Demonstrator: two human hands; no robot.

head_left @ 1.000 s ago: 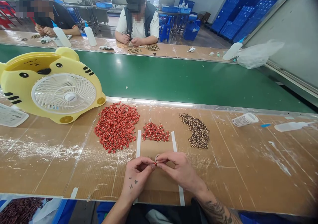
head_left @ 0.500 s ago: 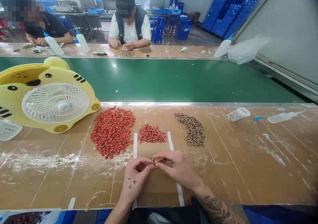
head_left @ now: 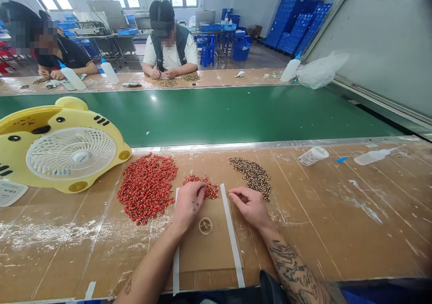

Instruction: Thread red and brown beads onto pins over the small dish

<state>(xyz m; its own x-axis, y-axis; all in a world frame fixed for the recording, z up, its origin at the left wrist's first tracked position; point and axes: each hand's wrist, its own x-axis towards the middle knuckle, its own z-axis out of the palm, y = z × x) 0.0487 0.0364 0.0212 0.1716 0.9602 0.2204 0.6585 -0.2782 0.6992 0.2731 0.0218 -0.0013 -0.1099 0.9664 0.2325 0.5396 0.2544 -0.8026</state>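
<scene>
Left hand (head_left: 189, 205), fingers down on red beads (head_left: 212, 190), grip unclear; right hand (head_left: 249, 208), fingers released, beside white tape strip (head_left: 228, 218)

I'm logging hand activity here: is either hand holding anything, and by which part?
The right hand looks empty. The left hand covers part of the small red pile, fingertips hidden, so a hold cannot be told.

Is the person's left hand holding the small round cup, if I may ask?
No, the left hand lies over the red beads; the cup stands apart on the cardboard.
</scene>
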